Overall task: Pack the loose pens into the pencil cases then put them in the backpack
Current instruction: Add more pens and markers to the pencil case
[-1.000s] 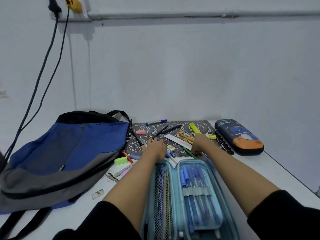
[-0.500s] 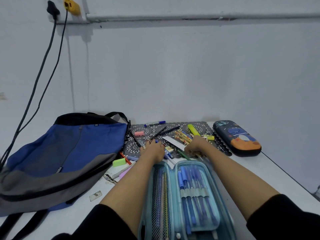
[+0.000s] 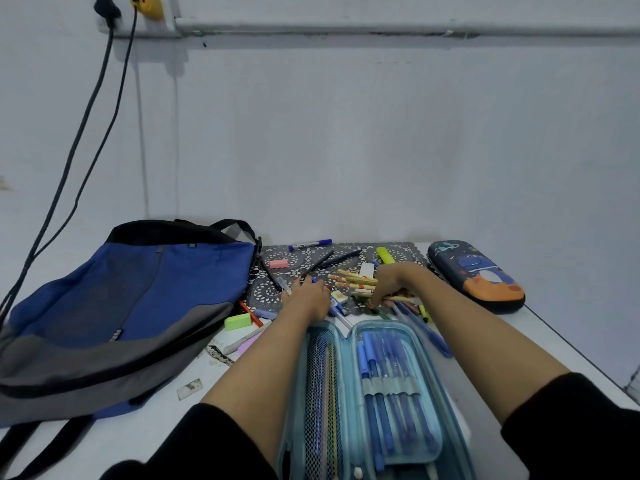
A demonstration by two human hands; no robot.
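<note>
An open light-blue pencil case (image 3: 349, 403) lies in front of me, with blue pens held in its elastic loops. Beyond it, loose pens and pencils (image 3: 353, 280) are scattered on a dark lace mat (image 3: 403, 251). My left hand (image 3: 306, 299) rests palm down on the mat's near edge, fingers spread over a few pens. My right hand (image 3: 391, 284) has its fingers curled around a small bundle of pens (image 3: 407, 300) at the near right of the pile. A blue and grey backpack (image 3: 138, 306) lies flat on the left. A closed dark dinosaur pencil case (image 3: 478, 275) sits at the right.
On and around the mat lie a pink eraser (image 3: 278, 264), a green eraser (image 3: 237, 321), a yellow highlighter (image 3: 385, 255) and a blue marker (image 3: 310, 244). Black cables (image 3: 69, 168) hang down the wall at the left. The table's right edge (image 3: 571, 348) runs close by.
My right hand has drawn back a little toward me and curled its fingers onto a bundle of pens, uncovering the beige pencils. My left hand has stayed almost in place.
</note>
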